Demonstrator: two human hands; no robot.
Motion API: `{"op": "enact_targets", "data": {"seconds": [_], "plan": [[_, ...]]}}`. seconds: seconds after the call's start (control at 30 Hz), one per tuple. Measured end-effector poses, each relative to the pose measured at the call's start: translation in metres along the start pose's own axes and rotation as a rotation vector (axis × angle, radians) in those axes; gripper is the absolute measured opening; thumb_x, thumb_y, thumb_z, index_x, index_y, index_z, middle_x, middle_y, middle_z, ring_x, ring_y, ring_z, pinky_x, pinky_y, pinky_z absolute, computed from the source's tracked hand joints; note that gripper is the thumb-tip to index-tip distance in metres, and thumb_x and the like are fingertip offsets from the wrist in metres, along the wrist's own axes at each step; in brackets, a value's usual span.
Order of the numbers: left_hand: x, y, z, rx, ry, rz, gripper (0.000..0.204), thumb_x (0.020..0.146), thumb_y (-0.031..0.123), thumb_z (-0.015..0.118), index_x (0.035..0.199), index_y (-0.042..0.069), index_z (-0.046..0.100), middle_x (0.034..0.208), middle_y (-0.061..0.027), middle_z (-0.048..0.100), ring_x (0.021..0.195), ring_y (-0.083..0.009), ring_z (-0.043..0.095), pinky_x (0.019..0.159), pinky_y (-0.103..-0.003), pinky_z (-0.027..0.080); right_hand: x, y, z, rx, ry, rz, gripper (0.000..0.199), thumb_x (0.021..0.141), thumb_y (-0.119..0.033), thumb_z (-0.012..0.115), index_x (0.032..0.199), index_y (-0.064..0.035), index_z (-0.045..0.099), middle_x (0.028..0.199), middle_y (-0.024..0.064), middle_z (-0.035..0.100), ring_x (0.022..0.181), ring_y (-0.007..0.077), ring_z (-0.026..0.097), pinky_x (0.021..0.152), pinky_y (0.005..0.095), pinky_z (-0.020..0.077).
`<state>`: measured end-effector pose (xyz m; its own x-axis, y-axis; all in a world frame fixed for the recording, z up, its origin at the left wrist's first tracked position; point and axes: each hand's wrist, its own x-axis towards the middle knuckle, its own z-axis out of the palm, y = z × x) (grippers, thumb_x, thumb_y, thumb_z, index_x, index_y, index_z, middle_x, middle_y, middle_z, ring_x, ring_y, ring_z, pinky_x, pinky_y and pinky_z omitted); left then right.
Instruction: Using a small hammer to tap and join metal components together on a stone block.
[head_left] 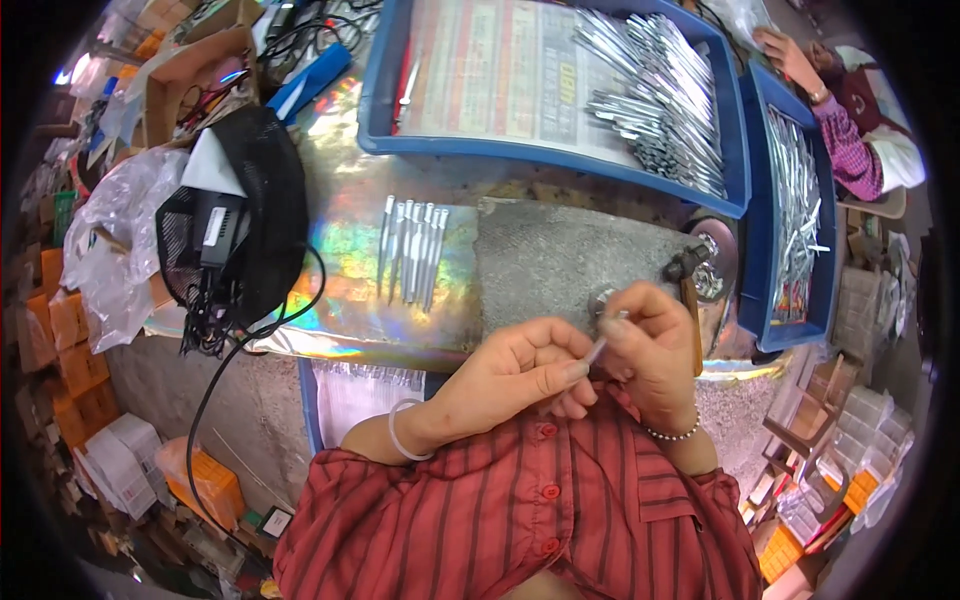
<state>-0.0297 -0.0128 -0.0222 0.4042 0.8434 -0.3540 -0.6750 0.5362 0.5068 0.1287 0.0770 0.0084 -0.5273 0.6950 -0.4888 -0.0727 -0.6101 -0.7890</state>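
Over the near edge of a rough grey slab (545, 255), my two hands meet in front of my striped shirt. A thin silver rod (597, 350) slants between them. My left hand (510, 375) pinches its lower end with thumb and fingers. At the upper end, my right hand (655, 340) is closed with its fingertips on the rod; fingers partly hide it. Several slim, pointed silver rods (412, 250) lie side by side on the shiny tabletop (345, 290), left of the slab. What looks like a hammer (685, 262) with a wooden handle rests beside my right hand.
Beyond the slab stands a blue tray (560, 152) with paper and many silver rods. Another blue tray (828, 270) of rods is at the right, near a co-worker's hand (790, 60). A round metal dish (725, 265) holds small shiny parts. A black mesh basket (280, 180) with cables stands left.
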Motion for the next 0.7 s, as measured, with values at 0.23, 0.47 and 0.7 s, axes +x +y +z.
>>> {"op": "enact_targets", "data": {"seconds": [0.23,0.47,0.7], "plan": [[-0.016,0.004,-0.019,-0.312,0.093,0.373,0.021,0.090,0.015,0.055,0.101,-0.001,0.051,0.085,-0.0095,0.059,0.069,-0.0174,0.060,0.061,-0.026,0.050,-0.007,0.006,0.004,-0.355,-0.141,-0.077,0.019,0.079,-0.002,0.063,0.096,-0.0003,0.054,0.081,0.0015,0.056,0.066,0.0035,0.050,0.058,0.0165,0.0400],[-0.045,0.045,-0.039,0.405,0.568,0.827,0.020,0.092,0.015,0.051,0.099,-0.002,0.058,0.082,-0.0033,0.057,0.074,-0.0102,0.055,0.066,-0.022,0.048,-0.013,-0.012,-0.020,-0.574,0.128,-0.320,0.020,0.080,0.003,0.054,0.100,-0.0023,0.054,0.083,0.0017,0.056,0.063,0.0030,0.047,0.052,0.0149,0.0347],[-0.045,0.074,-0.072,1.425,1.024,0.629,0.020,0.082,0.008,0.059,0.099,-0.003,0.058,0.078,-0.0148,0.058,0.072,-0.0272,0.058,0.064,-0.034,0.046,-0.019,-0.016,-0.074,-0.933,0.385,-0.443,0.018,0.084,-0.003,0.058,0.101,0.0018,0.056,0.085,0.0034,0.057,0.071,0.0072,0.051,0.061,0.0202,0.0417]]}}
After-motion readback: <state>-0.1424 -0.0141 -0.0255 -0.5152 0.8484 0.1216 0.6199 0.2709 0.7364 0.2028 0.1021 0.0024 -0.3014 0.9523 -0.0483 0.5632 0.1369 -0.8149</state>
